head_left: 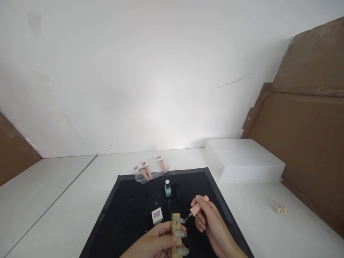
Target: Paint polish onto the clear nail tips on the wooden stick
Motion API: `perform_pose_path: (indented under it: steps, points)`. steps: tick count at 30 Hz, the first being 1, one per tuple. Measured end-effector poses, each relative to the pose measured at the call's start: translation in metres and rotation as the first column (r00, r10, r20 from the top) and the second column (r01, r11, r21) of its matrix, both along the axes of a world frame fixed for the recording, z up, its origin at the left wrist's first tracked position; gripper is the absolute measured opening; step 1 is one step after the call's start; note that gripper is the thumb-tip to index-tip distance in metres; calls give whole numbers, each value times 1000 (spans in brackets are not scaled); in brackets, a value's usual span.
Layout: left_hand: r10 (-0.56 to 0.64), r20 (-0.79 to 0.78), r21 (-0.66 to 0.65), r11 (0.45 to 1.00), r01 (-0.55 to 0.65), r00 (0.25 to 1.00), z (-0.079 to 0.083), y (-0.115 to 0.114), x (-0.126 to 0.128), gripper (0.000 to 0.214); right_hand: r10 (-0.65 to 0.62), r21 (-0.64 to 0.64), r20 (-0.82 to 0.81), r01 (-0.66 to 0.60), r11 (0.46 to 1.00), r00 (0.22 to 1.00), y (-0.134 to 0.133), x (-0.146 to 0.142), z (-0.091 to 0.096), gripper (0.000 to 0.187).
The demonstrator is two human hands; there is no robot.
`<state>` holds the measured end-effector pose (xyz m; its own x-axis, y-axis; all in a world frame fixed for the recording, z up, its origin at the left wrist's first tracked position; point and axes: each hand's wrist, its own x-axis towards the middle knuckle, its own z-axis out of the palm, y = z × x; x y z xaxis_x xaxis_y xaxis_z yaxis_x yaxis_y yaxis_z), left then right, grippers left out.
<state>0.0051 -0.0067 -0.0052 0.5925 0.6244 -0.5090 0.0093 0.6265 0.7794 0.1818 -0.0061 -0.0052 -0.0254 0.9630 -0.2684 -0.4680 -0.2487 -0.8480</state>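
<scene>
My left hand (158, 240) is closed around a wooden nail tip stand (176, 229), low in the view over the black mat. Several pale, clear false nails (181, 234) stick out from the stand toward the right. In my right hand (206, 218) is a nail polish brush (198, 206) with a peach cap, held between thumb and fingers. Its bristle end meets or nearly meets the topmost false nail; I cannot tell whether they touch. Just beyond my left hand stands a nail polish bottle (157, 215) with a white, purple-printed label. A small teal bottle (168, 190) with a dark neck and pale top stands farther back.
A clear plastic tray (154, 168) at the mat's back edge holds several peach-capped bottles. Beneath everything lies a black mat (129, 208) on a white table. A white translucent box (245, 161) stands at back right, with small beige rings (281, 210) nearer. Brown cardboard (303, 143) borders the right.
</scene>
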Motion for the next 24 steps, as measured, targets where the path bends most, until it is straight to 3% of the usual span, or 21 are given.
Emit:
perform_pose_path:
  steps: [14, 24]
  points:
    - [5, -10, 1, 1000, -5, 1000, 0, -1, 0, 52, 9, 17, 0, -9, 1000, 1000, 1, 1, -2, 40]
    - [12, -7, -30, 999, -12, 1000, -1, -1, 0, 51, -69, 23, -73, 70, 997, 995, 2, 3, -5, 35]
